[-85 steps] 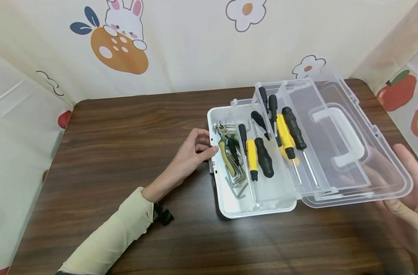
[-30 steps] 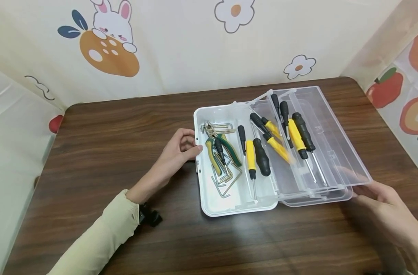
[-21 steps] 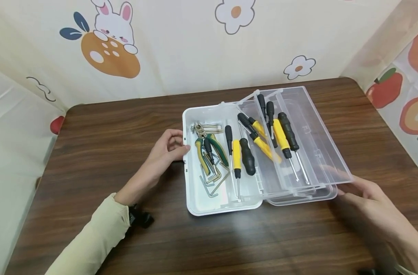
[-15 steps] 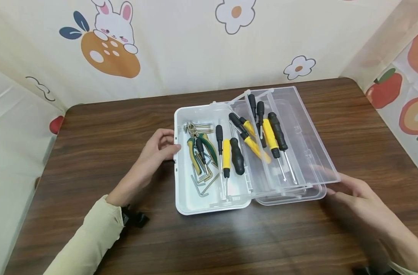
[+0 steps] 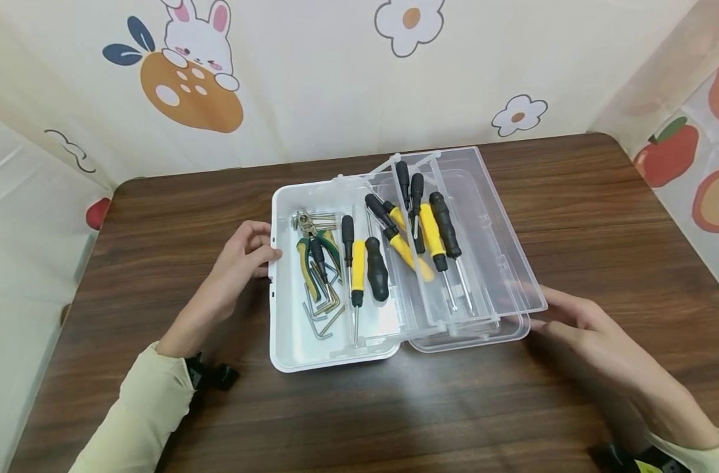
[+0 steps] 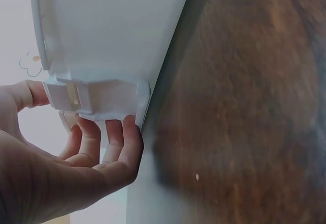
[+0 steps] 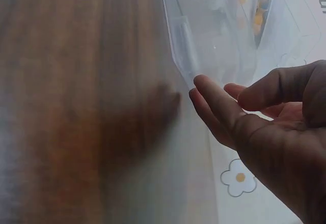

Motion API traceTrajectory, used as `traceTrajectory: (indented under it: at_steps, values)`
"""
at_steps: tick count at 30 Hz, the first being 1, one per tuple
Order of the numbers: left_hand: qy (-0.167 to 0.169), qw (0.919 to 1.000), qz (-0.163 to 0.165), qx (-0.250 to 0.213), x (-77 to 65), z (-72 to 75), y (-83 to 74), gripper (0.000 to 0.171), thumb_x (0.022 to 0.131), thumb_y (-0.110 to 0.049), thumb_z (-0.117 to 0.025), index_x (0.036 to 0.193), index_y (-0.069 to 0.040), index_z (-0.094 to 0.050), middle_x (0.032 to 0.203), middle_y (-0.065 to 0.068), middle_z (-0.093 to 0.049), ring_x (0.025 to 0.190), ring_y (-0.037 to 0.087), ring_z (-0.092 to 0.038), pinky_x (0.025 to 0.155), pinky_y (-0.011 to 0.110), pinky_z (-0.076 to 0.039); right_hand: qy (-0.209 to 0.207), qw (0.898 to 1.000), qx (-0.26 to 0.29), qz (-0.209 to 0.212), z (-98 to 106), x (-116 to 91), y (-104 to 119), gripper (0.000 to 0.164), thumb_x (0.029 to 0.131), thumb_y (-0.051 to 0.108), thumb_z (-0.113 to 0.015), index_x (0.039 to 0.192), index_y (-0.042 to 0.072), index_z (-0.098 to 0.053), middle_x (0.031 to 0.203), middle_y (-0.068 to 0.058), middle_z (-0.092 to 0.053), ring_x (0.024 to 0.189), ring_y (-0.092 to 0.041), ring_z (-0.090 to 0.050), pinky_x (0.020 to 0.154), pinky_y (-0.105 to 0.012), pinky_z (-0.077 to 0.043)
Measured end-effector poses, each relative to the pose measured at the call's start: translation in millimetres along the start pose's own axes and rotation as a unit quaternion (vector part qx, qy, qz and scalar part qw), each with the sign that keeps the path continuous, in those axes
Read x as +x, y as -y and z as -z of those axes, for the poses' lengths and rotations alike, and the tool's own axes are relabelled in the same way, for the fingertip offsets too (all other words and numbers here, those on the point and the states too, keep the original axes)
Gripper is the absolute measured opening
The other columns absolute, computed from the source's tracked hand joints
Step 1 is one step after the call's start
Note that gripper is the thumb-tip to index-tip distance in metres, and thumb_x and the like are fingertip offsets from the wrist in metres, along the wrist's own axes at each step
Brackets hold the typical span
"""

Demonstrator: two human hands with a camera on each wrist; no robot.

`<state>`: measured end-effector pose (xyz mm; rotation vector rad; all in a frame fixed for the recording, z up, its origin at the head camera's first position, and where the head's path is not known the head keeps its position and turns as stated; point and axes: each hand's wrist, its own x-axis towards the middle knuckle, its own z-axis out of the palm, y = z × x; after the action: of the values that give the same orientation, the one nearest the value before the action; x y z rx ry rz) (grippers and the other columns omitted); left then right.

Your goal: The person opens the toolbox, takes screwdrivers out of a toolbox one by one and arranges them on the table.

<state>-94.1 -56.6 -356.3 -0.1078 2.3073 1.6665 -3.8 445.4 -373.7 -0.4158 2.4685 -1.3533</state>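
A white plastic toolbox (image 5: 335, 355) stands opened on the table, holding pliers (image 5: 305, 266), several hex keys (image 5: 320, 318) and screwdrivers (image 5: 377, 269). Its clear inner tray (image 5: 489, 263), with more screwdrivers (image 5: 433, 236), hangs over the right side above the folded-back clear lid (image 5: 471, 341). At the box's left wall my left hand (image 5: 241, 256) grips it, thumb on the rim and bent fingers by the white latch (image 6: 114, 99). My right hand (image 5: 595, 335) touches the right end of the lid with fairly straight fingers (image 7: 219, 99); some fingertips are hidden behind the clear plastic.
The dark wooden table (image 5: 394, 414) carries the box near its middle. A patterned curtain (image 5: 312, 85) rises along the table's back edge and both sides. Dark wrist devices (image 5: 217, 374) sit at both cuffs.
The raised lid and tray have come down to the right. Since then the whole toolbox has slid left across the table, both hands moving along with it.
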Motion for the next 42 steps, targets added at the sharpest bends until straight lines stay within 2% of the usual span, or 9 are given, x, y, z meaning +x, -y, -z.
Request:
traceTrajectory:
  at_steps: [5, 8, 14, 17, 24, 27, 31, 37, 42]
  values:
    - [0.001, 1.0, 0.0, 0.004, -1.9, 2.4, 1.0, 0.05, 0.099, -0.016, -0.056, 0.144, 0.0, -0.04, 0.124, 0.018, -0.061, 0.098, 0.01, -0.065, 0.083, 0.022, -0.059, -0.031, 0.999, -0.033, -0.004, 5, 8, 6, 0.052, 0.104, -0.001, -0.055, 0.153, 0.014, -0.053, 0.149, 0.026, -0.052, 0.133, 0.018, -0.045, 0.096, -0.001, -0.038]
    - [-0.001, 1.0, 0.0, 0.002, -2.8, 2.5, 1.1, 0.05, 0.098, -0.016, -0.056, 0.144, 0.0, -0.04, 0.125, 0.019, -0.061, 0.098, 0.01, -0.065, 0.083, 0.021, -0.059, -0.066, 0.997, -0.031, -0.018, 9, 10, 16, 0.053, 0.107, 0.004, -0.054, 0.157, 0.017, -0.047, 0.152, 0.024, -0.051, 0.128, 0.017, -0.05, 0.091, -0.003, -0.043]
    - [-0.003, 1.0, -0.002, -0.008, -2.5, 0.5, 2.0, 0.049, 0.098, -0.014, -0.056, 0.142, 0.001, -0.04, 0.121, 0.017, -0.061, 0.095, 0.009, -0.065, 0.082, 0.023, -0.059, -0.121, 0.989, 0.08, 0.03, 12, 6, 47, 0.056, 0.106, -0.005, -0.047, 0.16, 0.008, -0.04, 0.158, 0.0, -0.054, 0.128, 0.0, -0.064, 0.095, -0.012, -0.054]
    - [-0.005, 1.0, -0.003, -0.006, -1.7, -0.5, 2.3, 0.049, 0.098, -0.014, -0.056, 0.142, 0.001, -0.04, 0.121, 0.017, -0.061, 0.096, 0.01, -0.065, 0.083, 0.023, -0.059, -0.11, 0.982, 0.149, 0.04, 10, 2, 59, 0.056, 0.107, -0.008, -0.044, 0.161, 0.005, -0.037, 0.157, -0.006, -0.054, 0.131, -0.006, -0.064, 0.093, -0.017, -0.058]
    - [-0.011, 0.9999, -0.008, 0.001, -1.5, -1.0, 2.6, 0.049, 0.098, -0.014, -0.055, 0.143, 0.001, -0.04, 0.124, 0.022, -0.062, 0.098, 0.013, -0.066, 0.083, 0.022, -0.06, -0.073, 0.98, 0.186, 0.016, 0, 2, 71, 0.059, 0.108, -0.005, -0.043, 0.164, 0.01, -0.032, 0.157, -0.01, -0.05, 0.108, -0.024, -0.077, 0.09, -0.026, -0.062]
    - [-0.013, 0.9999, -0.01, 0.003, -2.2, -1.9, 2.9, 0.049, 0.098, -0.014, -0.055, 0.142, 0.001, -0.04, 0.124, 0.022, -0.062, 0.097, 0.012, -0.066, 0.083, 0.022, -0.059, -0.075, 0.976, 0.205, 0.021, -4, 5, 72, 0.061, 0.105, -0.01, -0.045, 0.163, 0.007, -0.033, 0.157, -0.012, -0.052, 0.109, -0.024, -0.076, 0.089, -0.033, -0.063]
    - [-0.014, 0.9998, -0.012, 0.01, -1.4, -2.6, 4.1, 0.049, 0.098, -0.016, -0.055, 0.142, 0.0, -0.04, 0.126, 0.023, -0.062, 0.098, 0.013, -0.066, 0.084, 0.022, -0.059, -0.072, 0.965, 0.241, 0.067, -7, 8, 65, 0.064, 0.101, -0.02, -0.044, 0.16, -0.002, -0.032, 0.155, -0.017, -0.053, 0.11, -0.024, -0.076, 0.088, -0.038, -0.063]
    - [-0.017, 0.9995, -0.017, 0.021, -2.6, -4.1, 1.8, 0.05, 0.099, -0.016, -0.057, 0.144, -0.001, -0.041, 0.123, 0.021, -0.062, 0.101, 0.018, -0.065, 0.086, 0.024, -0.06, -0.091, 0.964, 0.242, 0.059, -9, 7, 61, 0.064, 0.1, -0.02, -0.045, 0.16, -0.001, -0.033, 0.154, -0.013, -0.056, 0.106, -0.022, -0.077, 0.088, -0.035, -0.063]
    - [-0.029, 0.9971, -0.013, 0.069, -7.6, -5.1, -3.4, 0.053, 0.102, -0.02, -0.058, 0.149, -0.004, -0.041, 0.126, 0.019, -0.062, 0.107, 0.026, -0.063, 0.086, 0.027, -0.058, -0.085, 0.944, 0.299, 0.109, -14, 10, 51, 0.063, 0.099, -0.024, -0.04, 0.159, -0.008, -0.029, 0.153, -0.016, -0.057, 0.107, -0.024, -0.077, 0.088, -0.034, -0.063]
